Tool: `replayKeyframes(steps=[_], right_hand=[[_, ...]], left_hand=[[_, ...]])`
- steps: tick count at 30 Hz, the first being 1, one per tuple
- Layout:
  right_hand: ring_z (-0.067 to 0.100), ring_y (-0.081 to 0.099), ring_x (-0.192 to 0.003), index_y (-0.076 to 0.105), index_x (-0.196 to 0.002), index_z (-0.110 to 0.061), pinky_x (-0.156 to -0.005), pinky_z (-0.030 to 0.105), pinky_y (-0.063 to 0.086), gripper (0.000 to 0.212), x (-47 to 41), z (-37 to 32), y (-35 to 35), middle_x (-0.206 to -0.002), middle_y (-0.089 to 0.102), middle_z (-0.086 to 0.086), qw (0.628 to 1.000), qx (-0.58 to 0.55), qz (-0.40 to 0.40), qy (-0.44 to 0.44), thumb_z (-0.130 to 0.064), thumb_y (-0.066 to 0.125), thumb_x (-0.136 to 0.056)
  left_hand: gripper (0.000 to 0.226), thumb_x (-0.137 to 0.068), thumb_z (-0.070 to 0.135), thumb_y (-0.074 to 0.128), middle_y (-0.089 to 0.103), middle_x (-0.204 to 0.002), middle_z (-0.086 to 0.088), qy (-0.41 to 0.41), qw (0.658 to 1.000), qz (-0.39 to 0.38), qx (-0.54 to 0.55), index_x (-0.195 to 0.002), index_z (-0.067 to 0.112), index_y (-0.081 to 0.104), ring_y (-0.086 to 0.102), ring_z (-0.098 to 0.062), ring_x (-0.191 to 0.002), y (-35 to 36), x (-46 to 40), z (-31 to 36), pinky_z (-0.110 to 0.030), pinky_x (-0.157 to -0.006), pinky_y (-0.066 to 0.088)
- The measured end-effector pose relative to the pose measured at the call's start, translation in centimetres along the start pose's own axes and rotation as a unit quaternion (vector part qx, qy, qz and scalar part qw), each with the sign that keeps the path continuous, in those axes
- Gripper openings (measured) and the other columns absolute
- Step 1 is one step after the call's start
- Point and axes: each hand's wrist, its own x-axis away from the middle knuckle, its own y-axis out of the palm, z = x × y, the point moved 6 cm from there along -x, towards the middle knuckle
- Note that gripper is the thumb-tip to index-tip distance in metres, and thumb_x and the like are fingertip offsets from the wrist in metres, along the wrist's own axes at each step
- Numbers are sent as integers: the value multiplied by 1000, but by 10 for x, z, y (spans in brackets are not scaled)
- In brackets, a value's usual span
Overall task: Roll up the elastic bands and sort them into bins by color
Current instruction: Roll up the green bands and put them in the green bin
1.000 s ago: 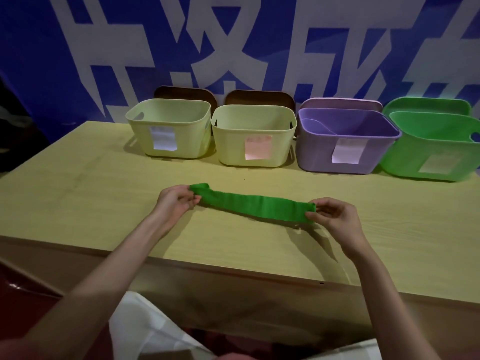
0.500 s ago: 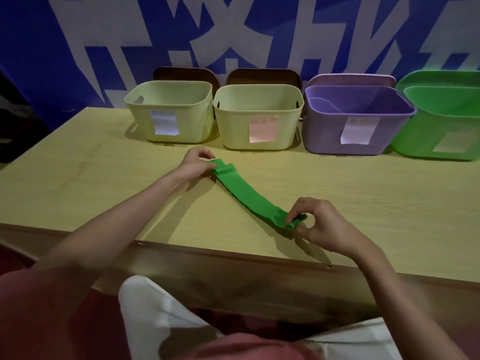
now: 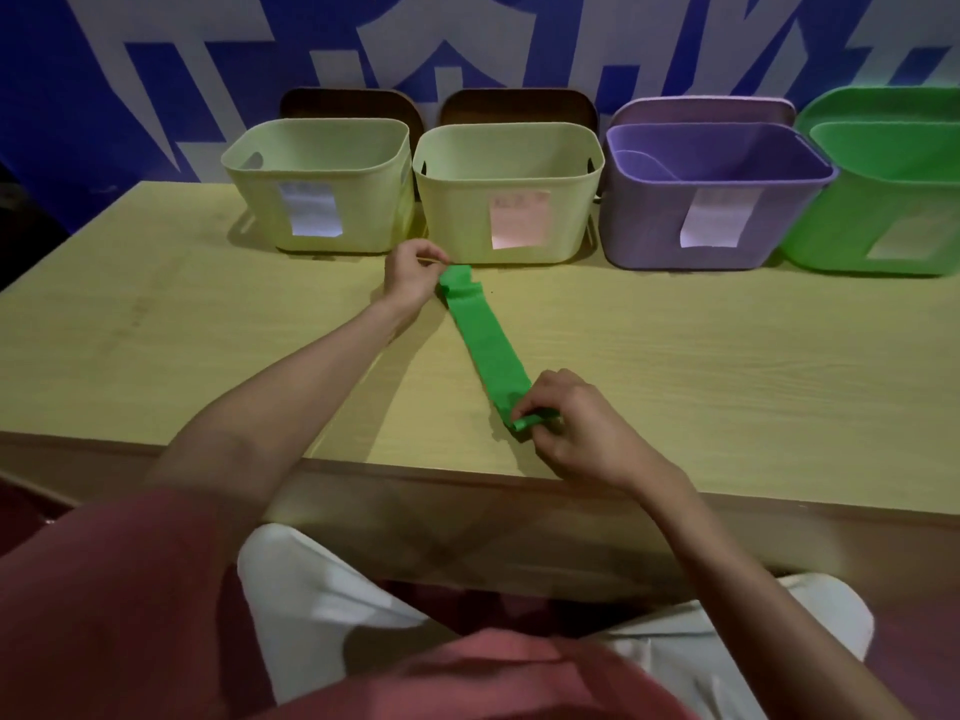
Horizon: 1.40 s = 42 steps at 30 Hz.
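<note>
Flat green band [image 3: 485, 350], near end curled.

No writing can be read anywhere.

Large white characters on the blue backdrop [image 3: 467, 39] are cut off by the frame's top edge. Paper labels on the two pale yellow bins [image 3: 363, 200], the purple bin [image 3: 649, 226] and the green bin [image 3: 831, 226] along the table's far edge are too blurred to read.

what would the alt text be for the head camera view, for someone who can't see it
A person's two hands stretch a green band flat on a wooden table: the left hand pinches its far end, the right hand starts rolling the near end. Behind stand two pale yellow bins, a purple bin and a green bin.
</note>
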Motion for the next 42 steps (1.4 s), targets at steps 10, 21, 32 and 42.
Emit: replayKeyframes(steps=[10,21,32,42], right_hand=[[16,59,-97,70,-107,-12,-85,30,50,29,12,-3,17,-102,66,3,997,-66,42,-24,1,69,-81],[10,66,-98,63,-109,-17,-94,35,53,33,28,7,33,-101,68,-2,979,-193,65,30,-3,74,-81],[11,66,-100,60,-113,-15,-91,37,54,37,34,9,35,-103,69,-3,975,-209,71,3,1,71,-82],[19,56,-90,68,-98,-9,-74,39,50,16,45,5,29,-94,62,1,986,-48,145,-62,-8,73,-83]], left_hand=[[18,-89,6,59,64,-104,5,125,989,-35,-67,-103,14,67,58,-2,-93,-19,92,4,-6,-79,46],[12,-84,1,65,65,-91,-1,227,969,-87,-37,-94,6,68,61,-13,-87,-33,220,7,-32,-78,53],[24,-83,20,73,67,-96,-2,324,939,-79,-82,-102,5,68,59,-19,-91,-9,253,12,-39,-77,49],[15,-85,16,70,67,-92,-4,343,931,-48,-114,-96,5,70,59,-22,-87,-3,259,10,-39,-75,48]])
